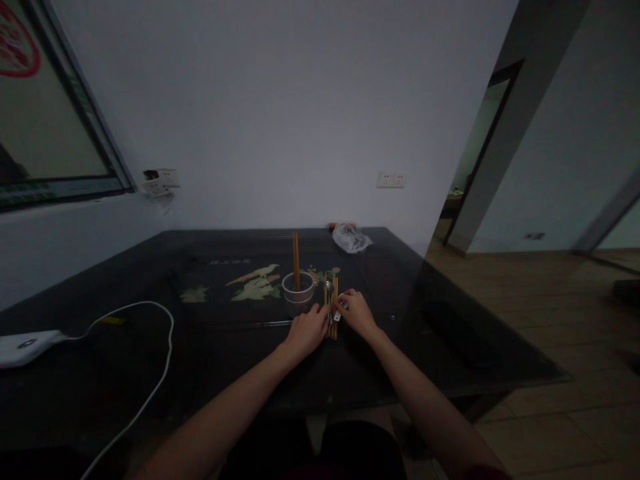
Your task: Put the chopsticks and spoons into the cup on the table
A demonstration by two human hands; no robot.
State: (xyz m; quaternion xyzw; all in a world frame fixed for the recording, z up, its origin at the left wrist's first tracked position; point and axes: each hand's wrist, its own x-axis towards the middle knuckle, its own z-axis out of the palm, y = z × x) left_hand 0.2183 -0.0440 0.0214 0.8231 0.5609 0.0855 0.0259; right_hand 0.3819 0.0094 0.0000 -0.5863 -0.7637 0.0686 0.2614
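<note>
A bundle of wooden chopsticks point(333, 293) lies on the dark table point(210, 360) with a metal spoon point(329, 288) among them. My left hand point(306, 331) rests at the bundle's left side, fingers curled against it. My right hand point(356, 312) sits at the right side, fingers bent over the chopsticks and a small white piece point(339, 315). Just beyond stands a round clear cup point(299, 288) with upright chopsticks point(296, 260) in it.
A white device point(25, 347) with a white cable point(155, 360) lies at the table's left. A crumpled plastic bag point(351, 238) sits at the far edge by the wall. Wooden floor and a doorway point(475, 153) are to the right.
</note>
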